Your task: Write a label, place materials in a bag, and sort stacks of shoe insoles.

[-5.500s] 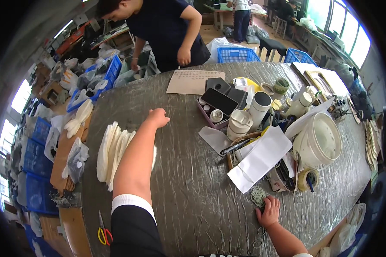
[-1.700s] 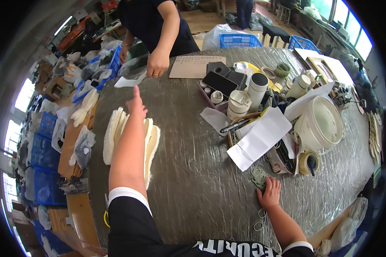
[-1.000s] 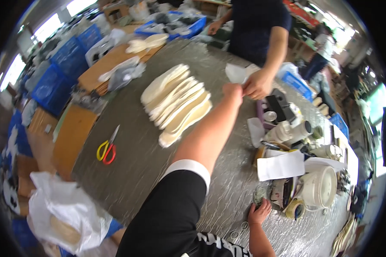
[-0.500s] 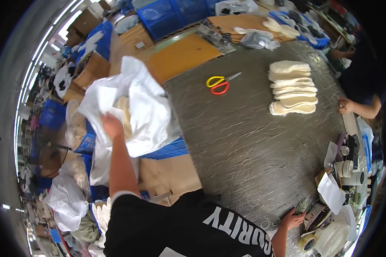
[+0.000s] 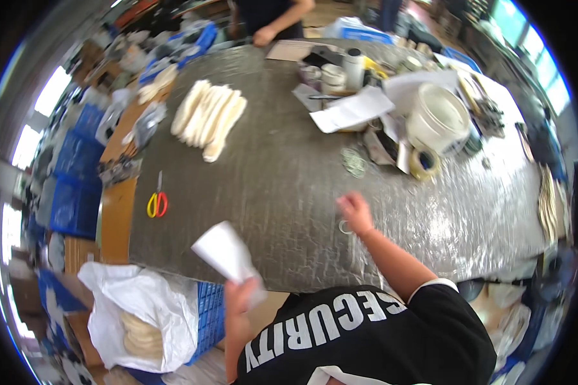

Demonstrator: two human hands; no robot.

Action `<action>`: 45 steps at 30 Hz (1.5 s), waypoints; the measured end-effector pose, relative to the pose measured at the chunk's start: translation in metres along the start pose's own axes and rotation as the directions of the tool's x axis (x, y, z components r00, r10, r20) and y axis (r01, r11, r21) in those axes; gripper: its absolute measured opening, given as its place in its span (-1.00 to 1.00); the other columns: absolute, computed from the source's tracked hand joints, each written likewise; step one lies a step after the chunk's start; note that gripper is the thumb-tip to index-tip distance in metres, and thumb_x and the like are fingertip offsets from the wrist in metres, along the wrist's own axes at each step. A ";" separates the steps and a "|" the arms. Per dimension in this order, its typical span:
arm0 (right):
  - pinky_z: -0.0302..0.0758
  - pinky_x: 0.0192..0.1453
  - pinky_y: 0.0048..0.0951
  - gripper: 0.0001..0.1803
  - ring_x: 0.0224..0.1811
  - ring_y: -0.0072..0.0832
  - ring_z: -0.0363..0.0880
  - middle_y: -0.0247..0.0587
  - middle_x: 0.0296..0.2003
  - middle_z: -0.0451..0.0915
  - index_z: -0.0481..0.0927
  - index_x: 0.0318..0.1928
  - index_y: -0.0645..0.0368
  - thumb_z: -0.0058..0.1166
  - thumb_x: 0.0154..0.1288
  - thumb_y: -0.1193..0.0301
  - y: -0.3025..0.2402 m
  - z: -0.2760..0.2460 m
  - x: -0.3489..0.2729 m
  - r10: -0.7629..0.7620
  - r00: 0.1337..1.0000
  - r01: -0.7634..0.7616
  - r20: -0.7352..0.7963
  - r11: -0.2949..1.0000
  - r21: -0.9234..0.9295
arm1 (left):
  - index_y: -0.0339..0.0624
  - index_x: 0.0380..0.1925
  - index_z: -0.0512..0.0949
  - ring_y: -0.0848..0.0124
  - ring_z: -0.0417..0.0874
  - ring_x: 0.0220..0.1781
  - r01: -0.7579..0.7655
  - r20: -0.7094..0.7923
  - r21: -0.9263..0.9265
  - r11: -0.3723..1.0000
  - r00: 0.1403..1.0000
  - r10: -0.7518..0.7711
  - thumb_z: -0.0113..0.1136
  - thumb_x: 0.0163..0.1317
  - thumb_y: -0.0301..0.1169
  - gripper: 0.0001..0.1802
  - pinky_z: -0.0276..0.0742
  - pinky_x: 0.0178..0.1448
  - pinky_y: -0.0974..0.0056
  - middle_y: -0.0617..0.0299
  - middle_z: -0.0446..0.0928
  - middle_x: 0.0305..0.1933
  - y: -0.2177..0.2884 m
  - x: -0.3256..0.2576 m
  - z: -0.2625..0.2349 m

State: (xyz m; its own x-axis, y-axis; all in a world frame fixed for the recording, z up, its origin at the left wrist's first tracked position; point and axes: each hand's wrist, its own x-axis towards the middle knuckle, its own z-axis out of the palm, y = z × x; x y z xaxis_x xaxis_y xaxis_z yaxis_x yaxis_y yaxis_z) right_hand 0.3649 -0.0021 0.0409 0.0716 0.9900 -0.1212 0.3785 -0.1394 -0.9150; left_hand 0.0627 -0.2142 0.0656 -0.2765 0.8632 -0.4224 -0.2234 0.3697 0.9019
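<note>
My left hand (image 5: 239,296), closed at the near edge of the table, grips a white sheet of paper (image 5: 219,249) that slants up and to the left, blurred by motion. My right hand (image 5: 355,213) hovers over the table with its fingers curled together; whatever they may hold is too small to make out. Just under it lies a small pale ring (image 5: 345,226). Beyond that hand is a loose heap of pale green bands (image 5: 353,162). At the lower left, an open white sack (image 5: 103,308) contains cream-coloured insole-shaped pieces (image 5: 141,337).
Cream insoles (image 5: 209,115) lie in a row at the far left of the dark table (image 5: 270,192). Scissors (image 5: 157,204) with red and yellow handles rest nearby. At right stand a white bucket (image 5: 438,119), a tape roll (image 5: 424,163) and papers (image 5: 353,109). Another person's hand (image 5: 263,35) touches the far edge.
The view has swung to the right. My left hand has come away from the white sack with the paper. My right hand has left the heap of green bands and moved nearer to me.
</note>
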 end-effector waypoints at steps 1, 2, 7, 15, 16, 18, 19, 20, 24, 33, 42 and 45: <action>0.42 -0.12 -0.46 -0.71 -0.21 -0.54 0.43 -0.27 -0.29 0.49 0.43 -0.18 0.13 0.19 0.09 0.39 -0.005 0.004 -0.024 -0.132 0.972 0.053 0.192 0.927 0.371 | -0.35 -0.11 0.48 0.49 0.53 -0.28 -0.014 0.181 0.168 0.986 0.983 -0.017 0.15 0.10 -0.45 -0.67 0.44 -0.16 0.35 0.21 0.52 -0.26 0.003 0.007 0.044; 0.43 -0.08 -0.45 -0.67 -0.18 -0.55 0.43 -0.29 -0.28 0.50 0.42 -0.14 0.13 0.21 0.08 0.42 -0.009 0.005 -0.045 -0.167 0.909 -0.083 0.383 0.825 0.558 | -0.35 -0.10 0.47 0.49 0.53 -0.24 -0.075 0.292 0.330 0.941 0.956 -0.026 0.15 0.12 -0.42 -0.65 0.44 -0.13 0.35 0.21 0.53 -0.25 0.008 0.013 0.081; 0.45 -0.11 -0.54 -0.66 -0.25 -0.65 0.48 -0.42 -0.28 0.53 0.40 -0.12 0.11 0.15 0.08 0.61 0.001 -0.048 -0.079 0.009 0.962 -0.178 0.275 0.781 0.599 | -0.36 -0.10 0.45 0.50 0.53 -0.18 -0.261 0.744 0.458 0.850 0.636 -0.206 0.16 0.15 -0.39 -0.65 0.43 -0.06 0.36 0.22 0.54 -0.22 0.019 0.029 0.175; 0.44 -0.31 -0.56 -0.89 -0.42 -0.65 0.50 -0.38 -0.41 0.58 0.51 -0.30 0.17 0.11 0.12 0.55 0.088 -0.157 -0.097 0.382 0.823 0.097 -0.421 0.635 0.767 | -0.23 -0.39 0.42 0.48 0.56 -0.47 -0.027 0.614 0.538 0.842 0.697 -0.371 0.00 0.19 -0.51 -0.97 0.50 -0.36 0.40 0.22 0.52 -0.45 -0.015 0.078 0.229; 0.44 -0.27 -0.55 -0.86 -0.39 -0.64 0.50 -0.37 -0.38 0.57 0.50 -0.27 0.17 0.10 0.12 0.56 0.096 -0.162 -0.097 0.419 0.805 0.086 -0.420 0.618 0.782 | -0.23 -0.39 0.42 0.50 0.56 -0.49 -0.061 0.593 0.530 0.846 0.740 -0.318 0.00 0.20 -0.50 -0.96 0.49 -0.39 0.41 0.23 0.52 -0.46 -0.017 0.086 0.238; 0.44 -0.24 -0.53 -0.83 -0.36 -0.63 0.50 -0.35 -0.35 0.57 0.49 -0.25 0.17 0.09 0.11 0.58 0.109 -0.164 -0.095 0.457 0.760 0.122 -0.461 0.598 0.792 | -0.23 -0.39 0.43 0.53 0.53 -0.55 -0.162 0.599 0.479 0.863 0.778 -0.187 0.02 0.23 -0.46 -0.92 0.43 -0.47 0.42 0.26 0.50 -0.50 -0.021 0.098 0.254; 0.44 -0.21 -0.52 -0.77 -0.32 -0.61 0.49 -0.33 -0.30 0.54 0.44 -0.18 0.16 0.08 0.11 0.59 0.112 -0.164 -0.093 0.465 0.719 0.158 -0.517 0.614 0.773 | -0.23 -0.39 0.43 0.53 0.53 -0.55 -0.165 0.553 0.550 0.819 0.806 -0.209 0.02 0.23 -0.46 -0.92 0.43 -0.47 0.42 0.26 0.50 -0.50 -0.022 0.105 0.261; 0.43 -0.18 -0.51 -0.70 -0.27 -0.59 0.48 -0.30 -0.24 0.52 0.39 -0.11 0.16 0.07 0.11 0.60 0.115 -0.163 -0.090 0.472 0.652 0.227 -0.594 0.626 0.747 | -0.25 -0.40 0.44 0.54 0.52 -0.55 -0.250 0.587 0.519 0.818 0.800 -0.127 0.03 0.23 -0.45 -0.91 0.42 -0.46 0.42 0.28 0.49 -0.52 -0.022 0.111 0.269; 0.44 -0.07 -0.44 -0.41 -0.16 -0.46 0.45 -0.12 -0.07 0.40 0.18 0.14 0.16 0.11 0.10 0.55 0.115 -0.157 -0.084 0.448 0.558 0.014 -0.698 0.836 0.548 | -0.30 -0.42 0.46 0.32 0.51 -0.54 -0.572 0.679 0.508 0.644 0.726 0.108 0.08 0.21 -0.42 -0.85 0.43 -0.39 0.31 0.19 0.49 -0.57 -0.012 0.137 0.296; 0.23 0.16 -0.14 -0.41 0.09 -0.06 0.24 0.05 0.03 0.29 0.32 0.04 0.16 0.17 -0.09 0.55 0.083 -0.175 -0.105 -0.211 0.548 -0.127 -0.810 0.935 -0.330 | -0.19 -0.33 0.50 0.18 0.42 -0.05 -0.993 0.972 0.063 0.103 0.085 0.220 0.17 0.00 -0.39 -0.79 0.29 0.07 0.13 0.15 0.48 -0.19 0.008 0.103 0.381; 0.33 0.02 -0.21 -0.57 -0.06 -0.16 0.35 -0.07 -0.15 0.39 0.44 -0.12 0.12 0.15 -0.10 0.58 0.068 -0.195 -0.007 -0.297 0.754 0.103 -0.585 0.934 -0.342 | -0.13 0.06 0.36 0.09 0.19 0.27 -0.986 0.976 0.133 -0.102 0.148 -0.160 0.26 -0.02 -0.26 -0.41 0.09 0.30 -0.03 0.05 0.24 0.22 -0.026 0.105 0.382; 0.32 0.01 -0.20 -0.52 -0.09 -0.18 0.36 -0.11 -0.19 0.38 0.43 -0.04 0.08 0.17 -0.08 0.53 0.069 -0.213 0.046 -0.356 0.780 0.093 -0.515 0.880 -0.466 | -0.13 0.11 0.33 0.07 0.12 0.32 -0.986 0.984 0.151 -0.074 0.156 -0.081 0.21 0.03 -0.21 -0.39 0.05 0.32 -0.06 0.04 0.13 0.31 -0.038 0.114 0.373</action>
State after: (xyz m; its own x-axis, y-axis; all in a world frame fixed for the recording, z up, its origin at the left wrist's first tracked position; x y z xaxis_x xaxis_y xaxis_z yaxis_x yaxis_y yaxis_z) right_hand 0.5905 0.0295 0.0543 0.3968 0.8114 0.4292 0.7699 -0.0396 -0.6369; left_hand 0.3888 -0.0016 0.0168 0.8949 0.4435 -0.0495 0.4298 -0.8265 0.3635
